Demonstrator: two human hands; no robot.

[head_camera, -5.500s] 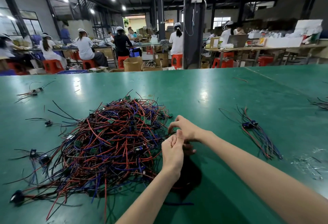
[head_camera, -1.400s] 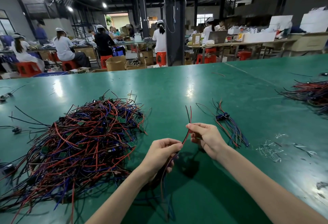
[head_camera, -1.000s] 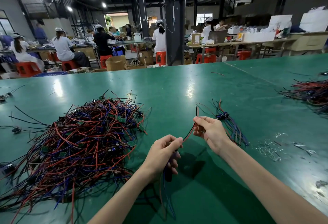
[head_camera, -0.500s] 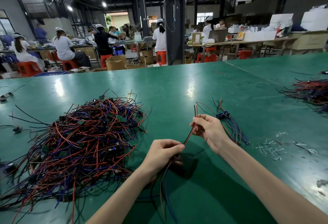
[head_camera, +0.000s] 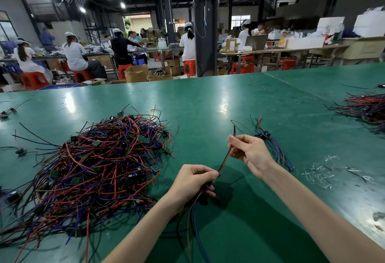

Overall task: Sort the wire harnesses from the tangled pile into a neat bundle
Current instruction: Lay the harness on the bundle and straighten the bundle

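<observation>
Our left hand and right hand hold one harness up over the near middle of the bench. The left fingers are curled and pinch the lower part of the harness. Below that hand its blue, red and dark wires hang toward the near edge. The right fingers pinch the red-and-black pair higher up, so the pair runs taut and slanted between our two hands. Its tip stands just above the right hand.

The pile of tangled red, blue and black harnesses, with small green boards among them, lies on the left half of the bench, just beside our left hand. The bundle, a few harnesses laid side by side with dark blue parts at their far end, lies right of the middle, partly hidden behind our right hand. Near it, toward the right edge, we see clear plastic scraps. A second heap of harnesses sits at the right edge, well apart from the bundle. A few stray harnesses lie along the left edge. Beyond the far edge, people in white caps sit on red stools at other tables.
</observation>
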